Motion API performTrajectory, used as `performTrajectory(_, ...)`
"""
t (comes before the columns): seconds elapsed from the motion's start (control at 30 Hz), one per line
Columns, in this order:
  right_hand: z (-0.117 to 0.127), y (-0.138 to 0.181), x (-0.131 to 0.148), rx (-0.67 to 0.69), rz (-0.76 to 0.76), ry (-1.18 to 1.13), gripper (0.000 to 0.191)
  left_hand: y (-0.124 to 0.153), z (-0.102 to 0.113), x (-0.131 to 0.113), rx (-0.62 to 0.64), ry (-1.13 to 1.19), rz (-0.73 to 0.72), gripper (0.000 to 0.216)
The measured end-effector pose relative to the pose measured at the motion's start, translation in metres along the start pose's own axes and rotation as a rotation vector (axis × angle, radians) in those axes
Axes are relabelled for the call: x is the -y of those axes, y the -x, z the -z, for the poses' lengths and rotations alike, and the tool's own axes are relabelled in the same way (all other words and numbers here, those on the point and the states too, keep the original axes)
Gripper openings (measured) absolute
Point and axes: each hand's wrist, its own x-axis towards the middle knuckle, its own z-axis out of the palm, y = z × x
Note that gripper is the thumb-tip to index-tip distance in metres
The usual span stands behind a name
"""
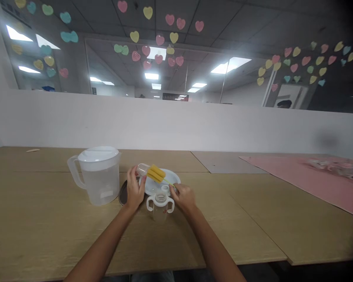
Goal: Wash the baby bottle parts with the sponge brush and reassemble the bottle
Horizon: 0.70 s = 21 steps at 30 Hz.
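Note:
My left hand (134, 189) is closed around a small clear cap (142, 169), held up over the white plate (173, 179). My right hand (183, 197) pinches the thin handle of a yellow sponge brush (156, 173), whose sponge head sits right beside the cap's opening. A clear baby bottle with two white handles (160, 204) stands on the table between my hands, just in front of the plate. A small white ring piece (165, 189) lies on the plate behind the bottle.
A translucent pitcher with a white lid (97, 175) stands to the left of my left hand, with a dark round lid (122, 192) beside it. A pink mat (312, 181) with clear items lies at the right. A white partition runs along the table's far edge.

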Motion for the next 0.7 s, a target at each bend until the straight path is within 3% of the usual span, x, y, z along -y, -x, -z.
performTrajectory(0.13,-0.0003,0.0011,-0.0072,-0.060,0.077,0.002,0.041,0.0051,-0.0001,0.0022,0.105,-0.032,-0.050,0.052)
performTrajectory(0.3,-0.0008,0.0011,-0.0100,-0.016,0.124,-0.027,0.042,0.0059,0.0012,0.0047,0.137,-0.061,-0.126,0.053)
performTrajectory(0.5,-0.0025,0.0007,-0.0094,0.005,0.114,0.003,0.044,0.0059,0.0035,0.0016,0.280,-0.047,-0.327,0.046)
performTrajectory(0.7,-0.0063,0.0013,-0.0083,-0.065,0.127,0.074,0.047,0.0018,0.0061,-0.0008,0.293,-0.021,-0.255,0.034)
